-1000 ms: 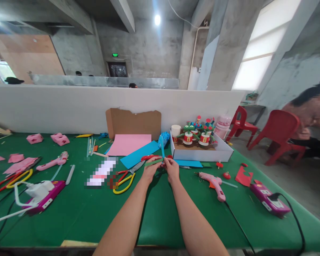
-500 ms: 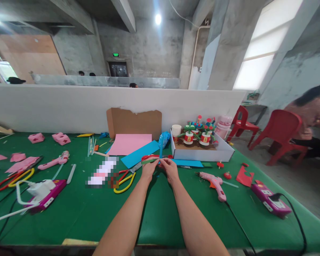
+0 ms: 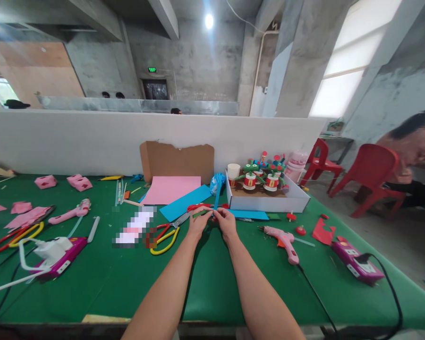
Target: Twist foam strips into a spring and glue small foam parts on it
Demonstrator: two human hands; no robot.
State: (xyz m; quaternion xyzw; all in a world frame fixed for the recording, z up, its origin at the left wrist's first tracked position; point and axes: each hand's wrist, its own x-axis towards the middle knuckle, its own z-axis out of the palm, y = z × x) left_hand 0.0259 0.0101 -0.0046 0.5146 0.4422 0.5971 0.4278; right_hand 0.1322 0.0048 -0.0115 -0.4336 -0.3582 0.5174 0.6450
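My left hand (image 3: 197, 225) and my right hand (image 3: 227, 224) meet fingertip to fingertip above the table, both pinched. Between them a narrow blue paper strip (image 3: 217, 197) stands up from the fingertips, leaning slightly right. A green paper strip (image 3: 199, 213) runs along the left fingers. The two strips appear to cross at the pinch, though the fingers hide the crossing. Just left of my left hand lie scissors (image 3: 182, 219) with red and yellow handles. Behind the hands are red pieces and a blue paper sheet (image 3: 187, 202).
A white box (image 3: 269, 205) with several small figures and paper cups stands behind right. At right are a pink glue gun (image 3: 285, 242) with its cord and a purple power strip (image 3: 357, 263). A second glue gun (image 3: 65, 216) and power strip (image 3: 66, 259) lie left. A person sits far right.
The blue strip has tipped from nearly vertical to a slight rightward lean. Both hands stay pinched in about the same place, and the view has shifted slightly.
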